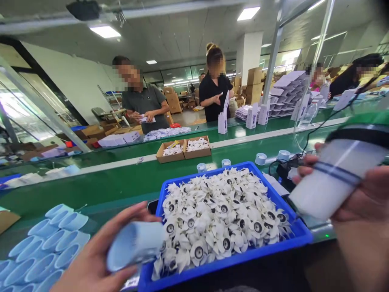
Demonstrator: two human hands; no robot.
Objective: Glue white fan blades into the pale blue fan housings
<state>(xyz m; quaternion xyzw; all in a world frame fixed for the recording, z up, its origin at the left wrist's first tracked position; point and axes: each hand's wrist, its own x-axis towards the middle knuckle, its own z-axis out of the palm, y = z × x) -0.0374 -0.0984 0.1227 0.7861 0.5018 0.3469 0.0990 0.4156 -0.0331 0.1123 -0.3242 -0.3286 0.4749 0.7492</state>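
My left hand (97, 255) is wrapped round a pale blue plastic housing (136, 243) at the lower left, just beside the blue bin (300, 237). The bin is heaped with white fan blades (221, 219). My right hand (361, 202) grips a white cylindrical tool with a dark band (331, 178) at the right, its end pointing down toward the bin's right rim. A black cable (316, 129) runs from that side.
Stacked pale blue housings (45, 251) lie at the lower left. A green conveyor (121, 178) carries two small cardboard boxes (184, 149) and several small blue caps (260, 158). Two people (142, 99) stand opposite handling small packets and white cartons (252, 115).
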